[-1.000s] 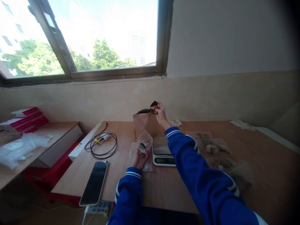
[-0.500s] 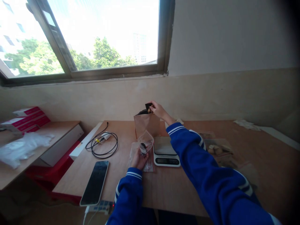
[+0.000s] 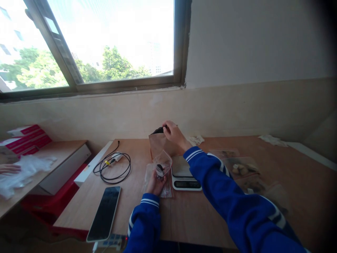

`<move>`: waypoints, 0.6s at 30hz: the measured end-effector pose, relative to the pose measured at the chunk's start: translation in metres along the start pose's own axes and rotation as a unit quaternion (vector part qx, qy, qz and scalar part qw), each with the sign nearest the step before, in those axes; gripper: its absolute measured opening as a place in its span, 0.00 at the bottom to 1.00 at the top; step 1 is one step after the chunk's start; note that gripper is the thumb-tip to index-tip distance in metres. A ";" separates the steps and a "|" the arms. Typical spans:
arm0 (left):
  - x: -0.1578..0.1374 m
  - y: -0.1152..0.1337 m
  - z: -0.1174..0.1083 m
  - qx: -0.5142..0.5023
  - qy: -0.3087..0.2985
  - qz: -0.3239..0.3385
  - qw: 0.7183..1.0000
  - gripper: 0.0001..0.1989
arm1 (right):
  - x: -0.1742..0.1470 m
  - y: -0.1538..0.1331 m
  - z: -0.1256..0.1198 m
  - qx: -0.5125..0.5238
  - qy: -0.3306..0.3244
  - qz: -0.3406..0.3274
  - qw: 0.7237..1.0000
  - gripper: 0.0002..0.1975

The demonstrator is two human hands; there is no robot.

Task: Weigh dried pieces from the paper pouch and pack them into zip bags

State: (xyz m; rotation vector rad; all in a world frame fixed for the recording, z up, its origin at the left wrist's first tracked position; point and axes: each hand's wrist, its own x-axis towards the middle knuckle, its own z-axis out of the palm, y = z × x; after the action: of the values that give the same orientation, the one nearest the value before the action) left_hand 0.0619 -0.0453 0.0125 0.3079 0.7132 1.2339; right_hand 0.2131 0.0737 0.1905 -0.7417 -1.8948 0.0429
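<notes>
My left hand (image 3: 156,183) is closed round a clear plastic bag (image 3: 165,160), with a small dark object (image 3: 159,168) inside it. More clear plastic lies under that hand on the table. Behind it stands an upright brown paper bag (image 3: 158,143) with a black inside. At its mouth is my right hand (image 3: 172,133), fingers bent and pressed together over the rim. What the fingertips grip is hidden. A white kitchen scale (image 3: 187,185) sits beside the paper bag, partly under my right forearm.
On the table are a phone (image 3: 104,212), a coiled black cable (image 3: 129,165) and flat clear bags of brown pieces (image 3: 243,168) to the right. At far left another person's hand (image 3: 10,169) rests near crumpled plastic (image 3: 28,174) and pink-white boxes (image 3: 26,140).
My right hand has come down to the paper bag's mouth; the black piece it held above the rim no longer shows. A person's hand has appeared at far left. My view shifted slightly.
</notes>
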 end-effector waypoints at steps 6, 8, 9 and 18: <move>-0.002 0.001 0.002 -0.010 0.006 0.001 1.000 0.12 | 0.002 0.000 0.011 0.005 0.044 0.054 0.998 0.09; -0.002 0.001 0.003 -0.012 0.003 -0.005 1.000 0.13 | 0.004 -0.001 0.012 0.003 0.054 0.083 0.995 0.11; -0.002 0.001 0.003 -0.012 0.002 -0.008 1.000 0.13 | 0.005 -0.002 0.012 0.000 0.059 0.097 0.994 0.11; -0.005 0.001 0.007 -0.024 0.006 0.001 1.000 0.10 | 0.017 -0.010 -0.003 -0.083 0.019 0.168 0.982 0.13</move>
State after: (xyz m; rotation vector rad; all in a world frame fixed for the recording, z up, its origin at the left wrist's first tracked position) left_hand 0.0649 -0.0479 0.0203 0.2623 0.6930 1.2539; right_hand 0.2064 0.0736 0.2090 -1.1634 -1.7341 0.0815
